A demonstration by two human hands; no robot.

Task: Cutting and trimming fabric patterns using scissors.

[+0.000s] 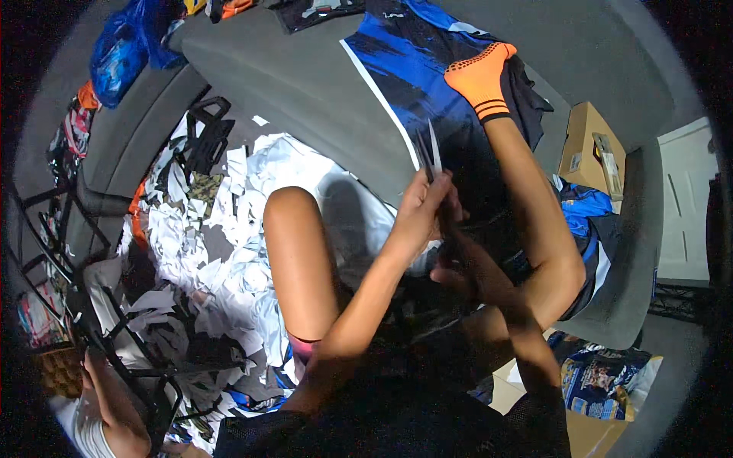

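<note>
A pair of scissors [430,153] points away from me, its two blades slightly apart. My left hand [420,202] is closed around them near the base of the blades; the handles are hidden. Close on the right, my right hand [458,256] lies in shadow, some fingers reaching up toward the scissors. Its grip is too dark to make out. Beneath and beyond the blades spreads a blue and black garment [416,84] with a white edge, draped over the grey sofa [282,84]. My foot in an orange sock [481,76] rests on the garment.
White fabric scraps [183,237] pile up at left, beside my bent knee. A black metal frame [114,336] stands there, with another person's arm [114,416] near it. Cardboard box [584,145] and blue printed bag [599,378] are at right; a blue plastic bag [118,65] is far left.
</note>
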